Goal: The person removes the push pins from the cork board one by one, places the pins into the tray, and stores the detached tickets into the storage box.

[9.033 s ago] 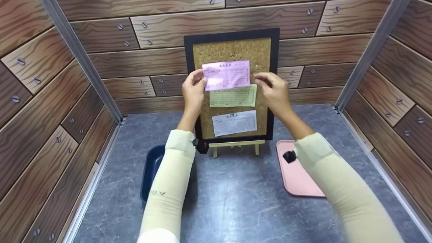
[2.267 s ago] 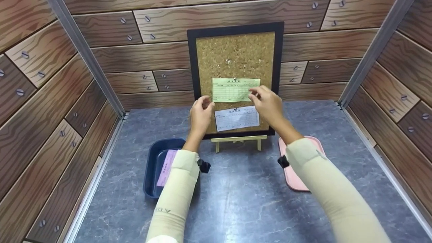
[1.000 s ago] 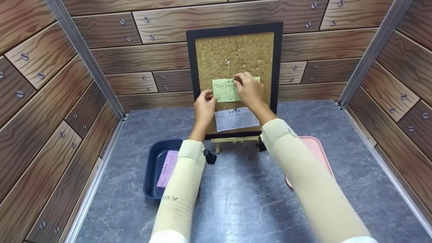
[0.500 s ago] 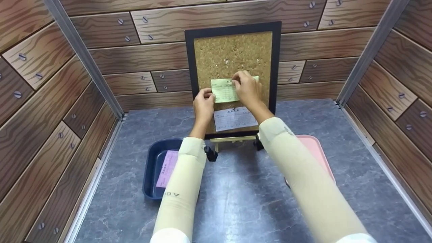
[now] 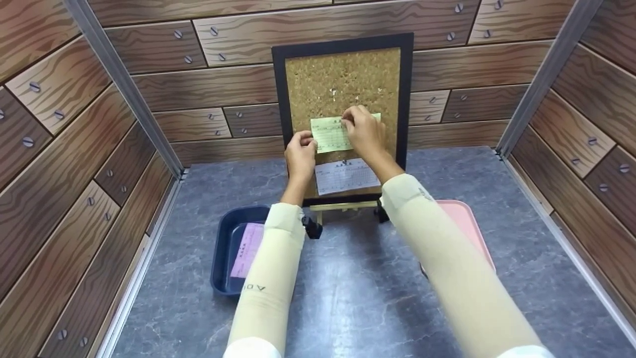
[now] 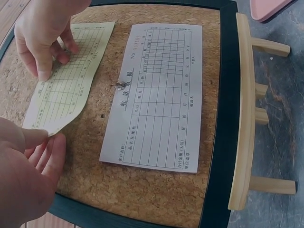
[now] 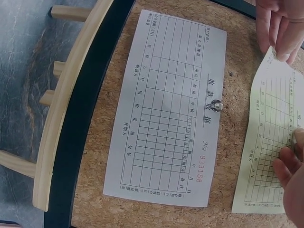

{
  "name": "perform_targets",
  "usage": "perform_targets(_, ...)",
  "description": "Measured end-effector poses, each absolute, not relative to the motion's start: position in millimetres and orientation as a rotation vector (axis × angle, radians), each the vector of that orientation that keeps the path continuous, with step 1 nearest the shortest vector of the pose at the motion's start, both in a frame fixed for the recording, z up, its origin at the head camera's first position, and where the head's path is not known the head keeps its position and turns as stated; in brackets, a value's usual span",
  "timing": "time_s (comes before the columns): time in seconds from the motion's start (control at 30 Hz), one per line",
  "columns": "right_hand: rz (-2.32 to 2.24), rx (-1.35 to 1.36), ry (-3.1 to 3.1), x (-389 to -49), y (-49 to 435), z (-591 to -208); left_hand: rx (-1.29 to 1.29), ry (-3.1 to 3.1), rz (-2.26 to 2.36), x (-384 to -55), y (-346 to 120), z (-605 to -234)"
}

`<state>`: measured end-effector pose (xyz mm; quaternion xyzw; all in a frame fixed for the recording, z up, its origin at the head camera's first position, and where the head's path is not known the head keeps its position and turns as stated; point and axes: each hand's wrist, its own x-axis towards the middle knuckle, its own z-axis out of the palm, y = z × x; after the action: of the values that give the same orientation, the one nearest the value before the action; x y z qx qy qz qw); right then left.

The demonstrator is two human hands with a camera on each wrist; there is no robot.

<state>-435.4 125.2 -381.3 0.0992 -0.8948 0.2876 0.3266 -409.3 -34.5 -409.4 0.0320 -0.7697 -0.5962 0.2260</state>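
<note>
On a black-framed corkboard (image 5: 343, 72) hangs a green receipt slip (image 5: 328, 136). My left hand (image 5: 300, 158) pinches its lower left corner between thumb and fingers; in the left wrist view the slip bows up there, off the cork. At the middle of its top edge my right hand (image 5: 366, 133) pinches where the push pin sits, with the pin hidden behind the fingers. The right hand also covers much of the slip's right half. Below it a white receipt slip (image 6: 152, 97) is held by a clear push pin (image 6: 121, 86), with neither hand on it.
A small wooden easel (image 5: 343, 205) bears the board. To the left stands a navy tray (image 5: 221, 248) with a purple receipt slip (image 5: 247, 248) in it, partly under the left sleeve. A pink tray (image 5: 462, 219) lies at right, partly behind the right sleeve.
The purple slip went from the board into the navy tray. My right hand then moved left to the green slip's pin, and my left hand took its corner. Lately the slip's lower edge has bowed slightly.
</note>
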Motion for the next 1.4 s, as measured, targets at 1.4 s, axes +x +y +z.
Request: perform_targets(1.4,1.318,0.489,-2.156,-415.2,146.9,-393.8,-0.041,-2.036,-1.877,-400.7,-52.3,-419.7)
